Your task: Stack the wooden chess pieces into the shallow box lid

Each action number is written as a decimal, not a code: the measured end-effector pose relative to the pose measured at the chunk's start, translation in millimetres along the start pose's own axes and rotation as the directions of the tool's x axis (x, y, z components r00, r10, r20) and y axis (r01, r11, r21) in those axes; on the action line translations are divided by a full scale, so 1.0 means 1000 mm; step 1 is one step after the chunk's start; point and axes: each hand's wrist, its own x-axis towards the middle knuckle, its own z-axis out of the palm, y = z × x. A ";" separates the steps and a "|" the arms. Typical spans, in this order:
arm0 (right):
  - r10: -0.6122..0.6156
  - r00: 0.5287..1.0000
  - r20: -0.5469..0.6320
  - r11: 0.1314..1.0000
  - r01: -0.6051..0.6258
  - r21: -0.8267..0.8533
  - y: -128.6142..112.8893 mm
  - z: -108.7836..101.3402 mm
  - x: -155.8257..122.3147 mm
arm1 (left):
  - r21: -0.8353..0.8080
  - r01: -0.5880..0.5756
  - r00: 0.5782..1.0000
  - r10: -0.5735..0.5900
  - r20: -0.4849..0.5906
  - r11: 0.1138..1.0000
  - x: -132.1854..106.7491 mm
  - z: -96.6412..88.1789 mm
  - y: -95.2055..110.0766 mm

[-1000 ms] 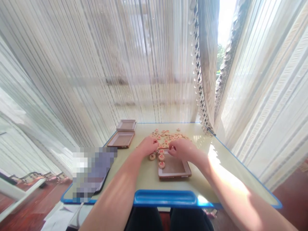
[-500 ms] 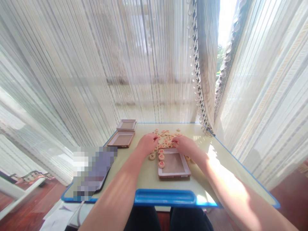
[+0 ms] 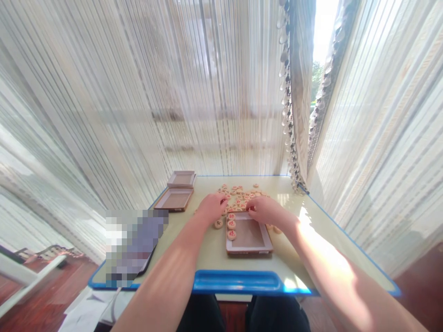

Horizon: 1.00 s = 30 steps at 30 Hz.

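A shallow brown box tray [image 3: 251, 237] lies on the table in front of me, with three round wooden game pieces [image 3: 231, 225] lined along its left side. A pile of several more pieces [image 3: 238, 191] is scattered just beyond it. My left hand [image 3: 212, 207] rests curled at the tray's far left corner, next to a loose piece [image 3: 218, 224] on the table. My right hand [image 3: 268, 211] is at the tray's far edge with fingers pinched together; what they hold is too small to make out.
Two more brown box trays [image 3: 175, 199] [image 3: 182, 179] sit at the far left of the blue-rimmed table [image 3: 238, 282]. A blurred dark flat object [image 3: 133, 246] lies near left. Sheer striped curtains [image 3: 138, 92] hang close around the table's far and right sides.
My right hand has moved from over the tray back to its far edge by the pile. The left hand has barely shifted.
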 end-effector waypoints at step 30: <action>-0.042 0.999 0.020 0.999 0.041 0.025 0.004 -0.005 0.000 | -0.054 -0.050 0.995 0.054 0.086 0.997 0.000 0.001 0.001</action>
